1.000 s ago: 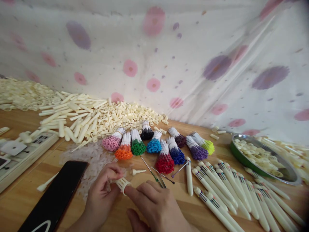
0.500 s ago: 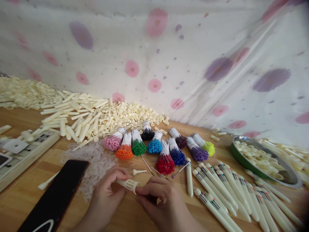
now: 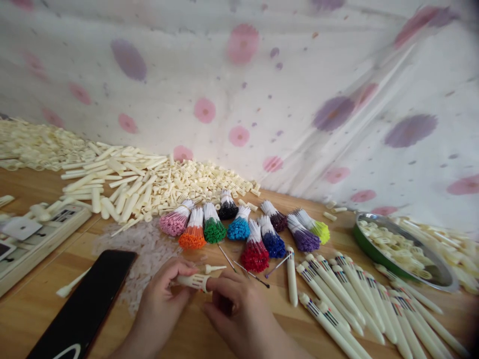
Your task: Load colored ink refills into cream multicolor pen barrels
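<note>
A cream slotted pen barrel [image 3: 193,282] lies level in my left hand [image 3: 164,294], pinched between thumb and fingers with its slotted end to the right. My right hand [image 3: 239,304] rests its index fingertip against that end. The right thumb hangs lower, apart from the index finger, and the other fingers are curled and partly hidden. Just behind the hands lies a small cream pointed tip [image 3: 214,269]. Several thin refills [image 3: 227,257] lie loose beyond it, near the red-ended refill bundle [image 3: 255,249].
Bundles of coloured refills [image 3: 192,232] stand mid-table. Cream pen parts [image 3: 130,174] are heaped behind. Multicolour pens [image 3: 348,294] lie at right, below a green-sided bowl [image 3: 377,254] of cream parts. At left are a black phone [image 3: 86,299], a power strip [image 3: 56,229] and clear bits [image 3: 142,264].
My right thumb has come away from the barrel's end, while the index finger stays against it. The barrel has turned slightly more level. The whole view has shifted a little.
</note>
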Motion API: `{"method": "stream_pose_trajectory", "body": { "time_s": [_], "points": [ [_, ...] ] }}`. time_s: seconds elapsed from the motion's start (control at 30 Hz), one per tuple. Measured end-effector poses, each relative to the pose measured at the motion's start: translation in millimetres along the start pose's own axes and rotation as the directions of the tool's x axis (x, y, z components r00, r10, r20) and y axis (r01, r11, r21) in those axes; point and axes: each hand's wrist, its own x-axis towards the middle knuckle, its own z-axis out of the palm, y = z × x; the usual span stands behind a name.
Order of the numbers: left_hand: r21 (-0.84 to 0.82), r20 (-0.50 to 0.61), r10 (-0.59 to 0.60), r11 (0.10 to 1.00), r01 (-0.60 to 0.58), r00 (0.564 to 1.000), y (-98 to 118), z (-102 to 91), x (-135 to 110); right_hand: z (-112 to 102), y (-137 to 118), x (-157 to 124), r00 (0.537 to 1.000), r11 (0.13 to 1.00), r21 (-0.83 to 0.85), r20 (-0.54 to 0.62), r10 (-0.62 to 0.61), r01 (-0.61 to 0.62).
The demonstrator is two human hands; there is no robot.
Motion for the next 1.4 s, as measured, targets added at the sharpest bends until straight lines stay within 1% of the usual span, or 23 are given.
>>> {"method": "stream_pose_trajectory", "body": {
  "time_s": [0.1, 0.17, 0.23, 0.3, 0.33, 0.37, 0.4, 0.47, 0.53, 0.6, 0.67, 0.77, 0.83, 0.93, 1.0, 1.1, 1.2, 1.3, 1.4],
  "points": [
    [0.002, 0.004, -0.055, 0.998, 0.055, 0.998, -0.2, -1.9, 3.8, -0.8, -1.3, -2.1, 1.000, 0.998, 0.059, -0.006, 0.025, -0.024],
    [0.006, -0.009, -0.091, 0.996, 0.091, 0.996, -0.5, -3.8, 7.2, -4.5, -0.5, -3.5, 0.999, 0.994, 0.108, -0.025, 0.020, -0.017],
    [0.014, -0.042, -0.123, 0.992, 0.124, 0.992, -1.2, -5.5, 9.8, -12.0, 4.4, -1.3, 0.997, 0.992, 0.123, -0.081, 0.018, -0.008],
    [0.006, -0.074, -0.143, 0.990, 0.144, 0.987, -1.9, -6.5, 10.6, -23.8, 13.9, 8.5, 0.984, 0.997, 0.062, -0.169, 0.053, -0.043],
    [-0.003, -0.080, -0.148, 0.989, 0.148, 0.986, -2.0, -6.6, 10.4, -30.8, 20.0, 16.9, 0.972, 0.997, 0.012, -0.219, 0.082, -0.082],
    [-0.015, -0.079, -0.154, 0.988, 0.153, 0.985, -1.9, -6.6, 9.8, -38.1, 26.5, 27.7, 0.959, 0.987, -0.061, -0.251, 0.131, -0.151],
    [-0.029, -0.073, -0.163, 0.986, 0.162, 0.984, -1.7, -6.6, 9.0, -45.0, 33.1, 40.5, 0.948, 0.959, -0.170, -0.264, 0.177, -0.226],
    [-0.056, -0.045, -0.188, 0.981, 0.186, 0.981, -0.8, -6.4, 7.3, -55.9, 45.6, 69.9, 0.931, 0.926, -0.244, -0.297, 0.210, -0.287],
    [-0.072, -0.024, -0.203, 0.977, 0.201, 0.979, 0.2, -5.8, 6.6, -60.0, 55.9, 100.1, 0.921, 0.888, -0.311, -0.302, 0.247, -0.340],
    [-0.068, 0.010, -0.185, 0.980, 0.185, 0.983, 1.9, -3.4, 7.6, -56.6, 63.9, 126.6, 0.914, 0.844, -0.374, -0.288, 0.288, -0.384],
    [-0.092, 0.077, -0.155, 0.983, 0.162, 0.985, 5.0, 2.3, 11.2, -47.9, 69.6, 147.3, 0.907, 0.801, -0.434, -0.275, 0.318, -0.412],
    [-0.199, 0.212, -0.118, 0.967, 0.161, 0.970, 12.2, 17.6, 22.4, -33.6, 74.0, 168.1, 0.897, 0.751, -0.491, -0.242, 0.369, -0.441],
    [-0.234, 0.252, -0.094, 0.960, 0.155, 0.963, 16.4, 29.7, 32.5, -28.3, 74.8, 176.5, 0.888, 0.730, -0.509, -0.214, 0.407, -0.457],
    [-0.246, 0.277, -0.084, 0.957, 0.155, 0.957, 17.7, 43.4, 46.0, -31.0, 75.5, 181.0, 0.877, 0.717, -0.518, -0.166, 0.450, -0.466],
    [-0.244, 0.270, -0.092, 0.956, 0.161, 0.958, 14.7, 46.5, 51.4, -38.7, 77.3, 178.0, 0.874, 0.720, -0.517, -0.132, 0.468, -0.463],
    [-0.238, 0.242, -0.108, 0.957, 0.167, 0.964, 6.7, 42.7, 54.3, -51.7, 80.9, 165.7, 0.874, 0.739, -0.506, -0.066, 0.481, -0.445],
    [-0.228, 0.222, -0.125, 0.958, 0.176, 0.967, -2.0, 34.9, 54.3, -58.9, 81.1, 149.9, 0.887, 0.768, -0.495, -0.012, 0.462, -0.406],
    [-0.225, 0.201, -0.134, 0.958, 0.178, 0.971, -7.7, 29.4, 53.2, -62.2, 76.6, 138.3, 0.910, 0.790, -0.488, -0.021, 0.413, -0.370],
    [-0.230, 0.186, -0.141, 0.956, 0.183, 0.972, -7.6, 26.8, 51.8, -68.2, 73.4, 131.9, 0.917, 0.780, -0.498, -0.089, 0.389, -0.379]
  ]
}}
